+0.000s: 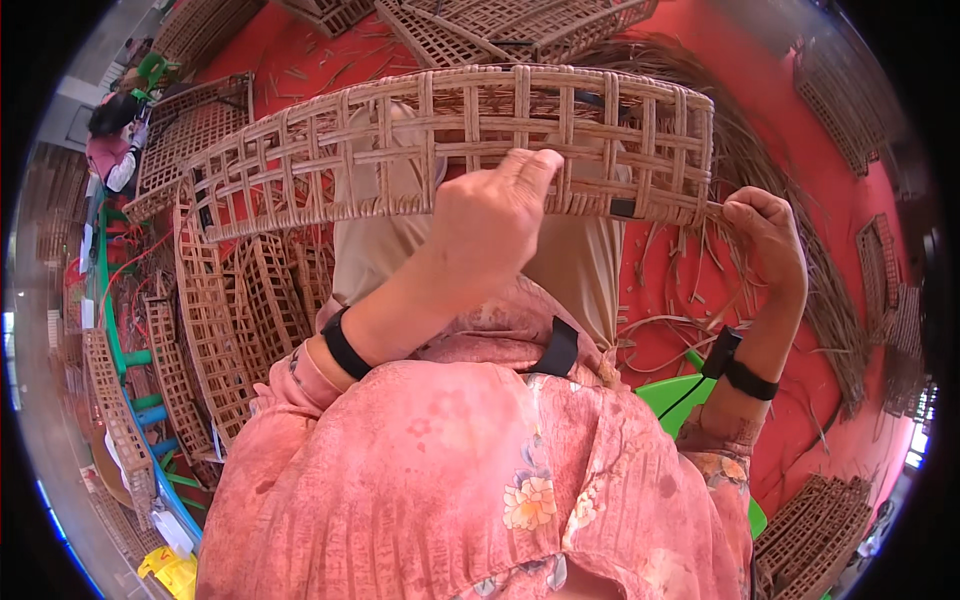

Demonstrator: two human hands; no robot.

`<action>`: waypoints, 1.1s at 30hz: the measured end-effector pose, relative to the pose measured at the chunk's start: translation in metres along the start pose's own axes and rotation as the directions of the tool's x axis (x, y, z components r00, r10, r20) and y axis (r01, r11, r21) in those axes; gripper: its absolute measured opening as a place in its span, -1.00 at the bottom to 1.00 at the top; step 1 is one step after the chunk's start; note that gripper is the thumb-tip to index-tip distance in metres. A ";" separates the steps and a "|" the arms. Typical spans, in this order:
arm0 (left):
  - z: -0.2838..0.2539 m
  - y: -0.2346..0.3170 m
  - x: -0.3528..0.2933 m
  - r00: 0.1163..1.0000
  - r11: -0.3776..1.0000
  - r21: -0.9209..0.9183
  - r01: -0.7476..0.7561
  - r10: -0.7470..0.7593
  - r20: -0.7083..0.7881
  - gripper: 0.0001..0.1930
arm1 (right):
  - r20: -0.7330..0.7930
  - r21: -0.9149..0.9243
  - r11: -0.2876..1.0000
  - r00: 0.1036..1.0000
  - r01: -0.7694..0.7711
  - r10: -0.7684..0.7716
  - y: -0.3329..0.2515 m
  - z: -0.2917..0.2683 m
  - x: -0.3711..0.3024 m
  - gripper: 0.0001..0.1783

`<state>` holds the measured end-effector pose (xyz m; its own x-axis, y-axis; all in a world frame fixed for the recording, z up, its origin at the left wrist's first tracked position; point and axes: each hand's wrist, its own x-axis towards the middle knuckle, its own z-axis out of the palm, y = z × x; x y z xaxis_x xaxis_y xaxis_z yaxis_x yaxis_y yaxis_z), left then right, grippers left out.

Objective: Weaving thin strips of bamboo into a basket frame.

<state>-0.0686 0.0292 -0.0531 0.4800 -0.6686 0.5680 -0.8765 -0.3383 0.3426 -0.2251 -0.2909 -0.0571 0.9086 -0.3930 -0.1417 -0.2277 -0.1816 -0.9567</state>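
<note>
A long woven rattan basket (370,150) with an open lattice side lies across my lap and knees, its near side facing me. My left hand (490,215) is closed in a pinch in front of the middle of that side, fingertips against the lattice. Whatever lies between those fingers is hidden. At the basket's lower right corner, my right hand (768,235) has its fingers curled, pinching a thin rattan strip (714,208) where it meets the rim. Short dark pieces show on the basket frame near the lower right and at the left end.
Loose rattan strips (800,250) lie in a long bundle on the red floor (670,285) to the right. Woven lattice panels (215,330) stack at my left; more lie ahead and right. A green chair (680,400) is beneath me. Another person (112,145) works far left.
</note>
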 end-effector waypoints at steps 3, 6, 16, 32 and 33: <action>0.002 0.006 0.001 0.997 0.996 0.091 0.020 -0.027 0.076 -0.66 | -0.021 -0.003 1.000 1.000 -0.005 0.005 -0.005 0.007 -0.002 -0.87; 0.005 -0.002 0.012 0.987 0.992 -0.033 0.118 -0.114 0.110 -0.72 | -0.019 -0.039 0.999 1.000 0.019 -0.020 -0.005 0.008 -0.004 -0.88; -0.016 -0.021 -0.006 0.984 0.948 -0.268 0.174 -0.179 0.004 -0.78 | -0.107 -0.119 0.991 0.991 0.068 -0.081 -0.002 -0.015 -0.020 -0.85; -0.039 -0.027 -0.031 0.990 0.980 0.140 0.139 -0.141 0.006 -0.80 | -0.003 0.083 0.995 0.999 -0.047 0.047 -0.013 0.015 -0.003 -0.91; -0.037 -0.028 -0.030 0.989 0.979 0.142 0.144 -0.146 0.002 -0.80 | 0.003 0.080 0.996 0.999 -0.045 0.045 -0.013 0.015 -0.002 -0.91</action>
<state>-0.0568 0.0834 -0.0521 0.6026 -0.6136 0.5103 -0.7945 -0.5215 0.3112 -0.2189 -0.2741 -0.0480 0.8985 -0.3979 -0.1853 -0.2396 -0.0908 -0.9666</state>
